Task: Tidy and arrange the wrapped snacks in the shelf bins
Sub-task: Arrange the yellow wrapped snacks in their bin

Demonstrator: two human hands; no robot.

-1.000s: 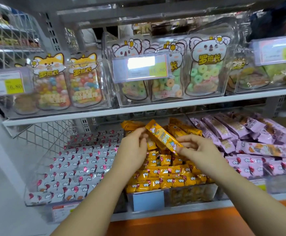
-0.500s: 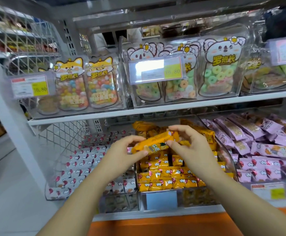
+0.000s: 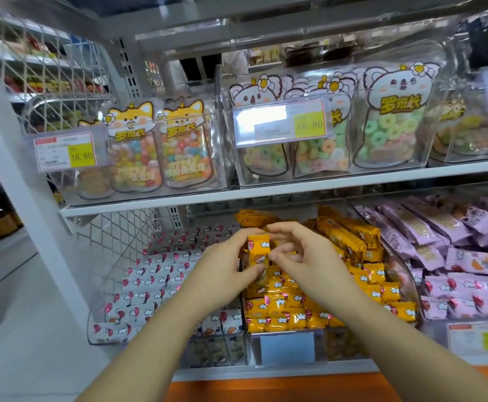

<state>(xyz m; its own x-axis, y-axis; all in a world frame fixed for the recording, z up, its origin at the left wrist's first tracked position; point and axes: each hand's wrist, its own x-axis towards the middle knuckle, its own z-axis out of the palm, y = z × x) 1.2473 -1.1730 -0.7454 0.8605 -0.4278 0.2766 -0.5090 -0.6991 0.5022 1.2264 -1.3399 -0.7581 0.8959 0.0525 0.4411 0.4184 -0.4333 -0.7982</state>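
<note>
An orange wrapped snack bar (image 3: 258, 250) stands nearly on end above the middle clear bin (image 3: 405, 274) of orange snacks on the lower shelf. My left hand (image 3: 225, 268) grips the bar from the left, thumb and fingers curled round it. My right hand (image 3: 306, 256) sits just right of it, fingers curled, its fingertips touching the bar's top and right side. The orange snacks (image 3: 295, 311) lie in rows at the front and in a loose pile (image 3: 350, 236) at the back.
A bin of white wrapped snacks (image 3: 150, 274) lies to the left and a bin of purple ones (image 3: 454, 256) to the right. The upper shelf (image 3: 266, 192) holds clear bins of candy bags with price tags. An orange ledge (image 3: 295, 387) runs below.
The orange bar has turned from slanted, then lying across between my hands, to nearly upright in my left hand. The view has shifted left and closer.
</note>
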